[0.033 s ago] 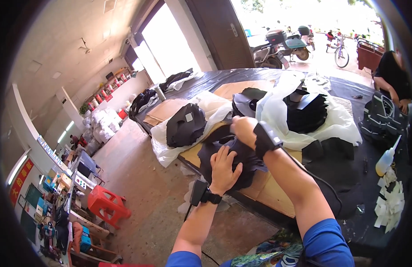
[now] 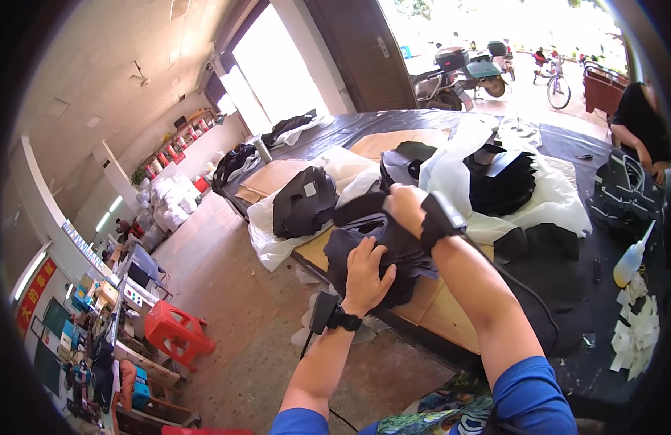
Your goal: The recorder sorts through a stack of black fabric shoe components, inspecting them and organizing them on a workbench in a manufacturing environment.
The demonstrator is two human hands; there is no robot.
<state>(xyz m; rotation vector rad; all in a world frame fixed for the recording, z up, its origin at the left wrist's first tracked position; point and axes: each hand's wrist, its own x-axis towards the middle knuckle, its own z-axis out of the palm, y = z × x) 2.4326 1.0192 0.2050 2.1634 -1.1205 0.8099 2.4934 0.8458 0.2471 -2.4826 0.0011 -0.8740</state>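
Note:
A stack of dark, thin cut fabric pieces point(image 2: 339, 254) lies on cardboard at the near edge of the table. My left hand point(image 2: 367, 275) rests flat on the stack with its fingers spread. My right hand point(image 2: 405, 210) is closed at the far edge of the stack, gripping a dark fabric piece point(image 2: 359, 208) that lifts and curves up from it. An oval opening shows in the top piece beside my left fingertips. My right fingertips are partly hidden and slightly blurred. Each wrist carries a small black device with a cable.
Other dark stacks point(image 2: 304, 203) sit on white plastic sheets point(image 2: 451, 174) across the black-covered table point(image 2: 335, 130). At right are a squeeze bottle point(image 2: 629, 264), white strips point(image 2: 634, 337) and a seated person point(image 2: 642, 123). A red stool point(image 2: 177, 330) stands on the floor at left.
The fabric piece at my right hand has risen and shows more of its curved edge. My right hand has shifted slightly; my left hand stays on the stack.

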